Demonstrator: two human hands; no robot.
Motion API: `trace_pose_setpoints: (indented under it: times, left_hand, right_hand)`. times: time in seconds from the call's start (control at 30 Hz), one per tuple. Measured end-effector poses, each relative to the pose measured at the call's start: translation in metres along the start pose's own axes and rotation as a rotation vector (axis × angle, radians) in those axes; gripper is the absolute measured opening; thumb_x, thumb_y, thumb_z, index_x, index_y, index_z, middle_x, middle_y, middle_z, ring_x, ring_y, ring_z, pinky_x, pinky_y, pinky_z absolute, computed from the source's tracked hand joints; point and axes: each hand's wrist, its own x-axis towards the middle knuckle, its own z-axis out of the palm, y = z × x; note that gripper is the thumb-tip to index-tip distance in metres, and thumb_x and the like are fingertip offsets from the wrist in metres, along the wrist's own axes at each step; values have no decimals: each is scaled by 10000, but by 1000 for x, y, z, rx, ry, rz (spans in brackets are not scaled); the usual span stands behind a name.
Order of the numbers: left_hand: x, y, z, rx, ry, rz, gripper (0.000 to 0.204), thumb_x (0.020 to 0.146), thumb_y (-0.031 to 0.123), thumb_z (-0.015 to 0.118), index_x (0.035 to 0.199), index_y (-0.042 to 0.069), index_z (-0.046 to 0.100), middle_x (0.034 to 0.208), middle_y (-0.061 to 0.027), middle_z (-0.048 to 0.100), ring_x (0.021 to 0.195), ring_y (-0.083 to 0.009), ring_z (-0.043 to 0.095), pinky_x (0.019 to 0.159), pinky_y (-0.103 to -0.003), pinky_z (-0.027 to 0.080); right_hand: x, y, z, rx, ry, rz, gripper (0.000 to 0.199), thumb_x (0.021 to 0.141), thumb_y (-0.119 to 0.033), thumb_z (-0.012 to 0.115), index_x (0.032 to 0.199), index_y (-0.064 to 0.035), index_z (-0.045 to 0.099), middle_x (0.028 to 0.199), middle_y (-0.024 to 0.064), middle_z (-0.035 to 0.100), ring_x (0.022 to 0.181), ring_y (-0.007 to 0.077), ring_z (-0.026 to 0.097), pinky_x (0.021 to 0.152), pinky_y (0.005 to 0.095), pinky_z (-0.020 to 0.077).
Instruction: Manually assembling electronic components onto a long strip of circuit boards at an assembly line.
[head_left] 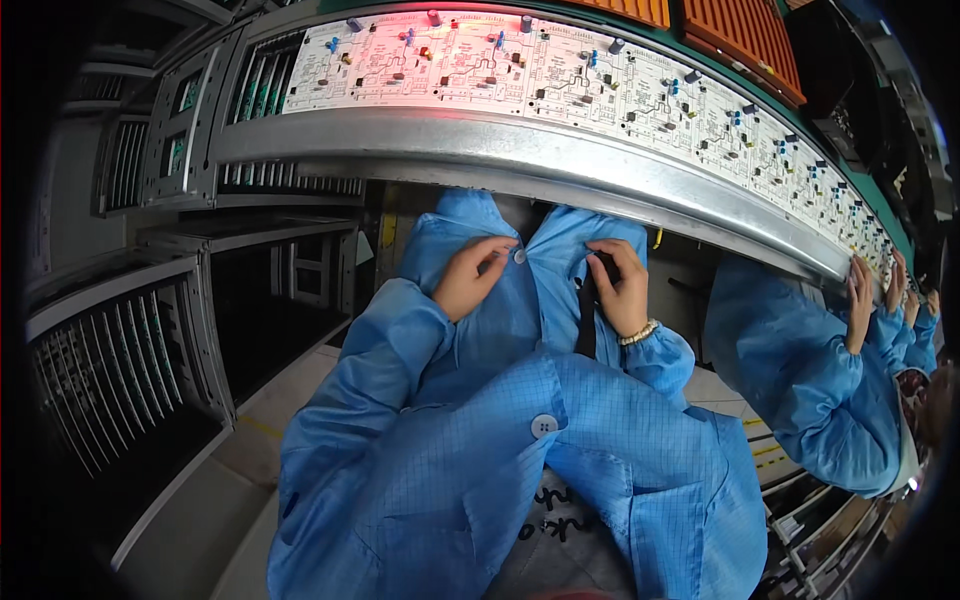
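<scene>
I wear a blue work coat (pixel 430 420), a gridded smock with white buttons, its lower front spread over my lap. My left hand (pixel 473 279) pinches the coat's front beside a small white button (pixel 519 256). My right hand (pixel 622 290), with a pale band (pixel 639 332) at its wrist, is curled at the coat's other front part, thumb and forefinger closed on the cloth. The exact grip of its fingertips is partly hidden. Both hands are below the metal rail and touch none of the boards.
Beyond the rail (pixel 480 150) runs a row of white circuit boards (pixel 560 70) with small components, lit red in part. Slotted racks (pixel 110 370) holding boards stand at left. Orange ribbed trays (pixel 745 45) lie at the back. Co-workers in blue coats (pixel 800 370) sit at right, hands at the line.
</scene>
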Motion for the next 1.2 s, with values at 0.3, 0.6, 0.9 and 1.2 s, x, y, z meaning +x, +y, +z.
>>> trace_pose_setpoints:
  times: [0.3, 0.6, 0.9, 1.2]
  left_hand:
    - [9, -3, 3, 427, -145, 294, 260, 916, 81, 554, 1160, 37, 632, 1042, -143, 651, 965, -296, 594, 866, -368, 475]
    - [15, -3, 7, 395, -105, 251, 185, 908, 69, 576, 1065, 19, 658, 989, -132, 661, 917, -268, 614, 823, -343, 483]
    - [3, 20, -16, 206, -62, 93, 76, 856, 28, 649, 926, 0, 650, 929, -99, 649, 847, -222, 620, 795, -314, 484]
    - [-145, 159, -192, 968, 1109, 444, 100, 812, -12, 669, 754, -2, 588, 908, -119, 638, 919, -291, 602, 802, -363, 468]
  right_hand:
    - [-7, 34, 0, 31, 207, 241, 110, 865, 0, 633, 972, 3, 657, 891, 66, 637, 776, 117, 603, 707, 242, 470]
    - [-7, 22, 3, 27, 153, 162, 93, 882, -15, 619, 963, 7, 661, 852, 66, 639, 766, 110, 588, 700, 237, 460]
    - [-3, 24, 5, 164, 124, 206, 101, 913, -30, 592, 970, 12, 663, 877, 72, 676, 822, 109, 613, 743, 230, 471]
    - [-1, 37, 10, 251, 27, 165, 145, 955, -61, 549, 1025, 15, 651, 925, 85, 670, 804, 138, 619, 747, 263, 493]
